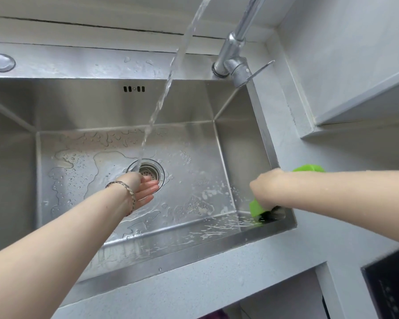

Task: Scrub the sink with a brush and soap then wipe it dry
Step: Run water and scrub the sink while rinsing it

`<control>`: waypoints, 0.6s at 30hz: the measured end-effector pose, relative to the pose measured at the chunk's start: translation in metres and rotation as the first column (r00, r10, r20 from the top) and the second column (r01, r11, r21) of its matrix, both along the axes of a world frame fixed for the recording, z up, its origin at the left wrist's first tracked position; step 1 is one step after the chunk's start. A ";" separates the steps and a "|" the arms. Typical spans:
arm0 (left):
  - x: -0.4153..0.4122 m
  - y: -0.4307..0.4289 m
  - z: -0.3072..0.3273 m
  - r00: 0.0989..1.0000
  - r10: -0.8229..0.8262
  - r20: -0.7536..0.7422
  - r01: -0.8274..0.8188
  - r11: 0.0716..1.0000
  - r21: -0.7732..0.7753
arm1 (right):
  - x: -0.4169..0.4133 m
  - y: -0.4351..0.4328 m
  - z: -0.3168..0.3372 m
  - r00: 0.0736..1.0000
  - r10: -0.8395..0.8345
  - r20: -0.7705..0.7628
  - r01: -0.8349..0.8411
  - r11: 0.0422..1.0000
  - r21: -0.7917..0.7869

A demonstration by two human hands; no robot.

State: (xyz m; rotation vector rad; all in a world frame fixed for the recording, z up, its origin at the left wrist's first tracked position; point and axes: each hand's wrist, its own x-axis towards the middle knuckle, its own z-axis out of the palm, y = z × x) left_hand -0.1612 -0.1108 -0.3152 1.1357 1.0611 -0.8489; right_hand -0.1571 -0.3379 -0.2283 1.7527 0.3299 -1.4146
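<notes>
My right hand [271,188] grips the green brush [256,210], bristles in the near right corner of the sink [101,104]; my left hand [144,188], flat and empty, catches the water stream [171,74] over the drain [156,172], well left of the brush.

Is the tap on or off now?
On. A stream of water falls from above onto the left hand, over the drain.
</notes>
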 end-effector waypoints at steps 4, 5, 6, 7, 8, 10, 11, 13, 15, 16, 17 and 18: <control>0.001 -0.005 -0.002 1.000 0.005 0.004 -0.005 1.000 -0.003 | 0.057 0.002 -0.004 0.992 0.044 -0.116 -0.062 0.985 -0.163; 0.000 -0.006 -0.003 1.000 0.006 -0.001 -0.006 1.000 -0.005 | 0.061 0.003 -0.008 0.990 0.054 -0.126 -0.077 0.980 -0.182; 0.000 -0.007 -0.005 1.000 0.008 -0.009 -0.008 1.000 -0.008 | 0.061 0.004 -0.015 0.988 0.063 -0.144 -0.091 0.976 -0.196; -0.001 -0.008 -0.007 1.000 0.010 -0.017 -0.010 1.000 -0.008 | 0.058 0.005 -0.021 0.980 0.096 -0.174 -0.132 0.970 -0.205; -0.002 -0.008 -0.009 1.000 0.014 -0.022 -0.014 1.000 -0.007 | 0.054 0.006 -0.029 0.973 0.125 -0.193 -0.165 0.965 -0.203; -0.001 -0.010 -0.011 0.999 0.022 -0.025 -0.022 1.000 0.000 | 0.048 0.006 -0.047 0.969 0.166 -0.183 -0.195 0.969 -0.151; 0.000 -0.011 -0.012 1.000 0.021 -0.023 -0.021 1.000 0.003 | 0.048 0.006 -0.056 0.966 0.185 -0.178 -0.208 0.971 -0.119; 0.001 -0.013 -0.014 0.999 0.029 -0.026 -0.029 0.999 0.014 | 0.047 0.005 -0.076 0.952 0.252 -0.175 -0.260 0.965 -0.030; 0.000 -0.013 -0.017 0.998 0.044 -0.038 -0.044 0.999 0.014 | 0.040 0.005 -0.096 0.923 0.337 -0.187 -0.343 0.939 0.004; -0.002 -0.012 -0.018 0.998 0.047 -0.043 -0.046 0.999 0.010 | 0.034 0.004 -0.106 0.912 0.367 -0.182 -0.370 0.929 0.014; -0.002 -0.011 -0.019 0.998 0.048 -0.046 -0.048 0.999 0.007 | 0.031 0.003 -0.113 0.910 0.380 -0.167 -0.382 0.924 0.021; -0.003 -0.011 -0.020 0.998 0.050 -0.050 -0.049 0.999 0.008 | 0.031 0.003 -0.114 0.912 0.379 -0.155 -0.378 0.925 0.034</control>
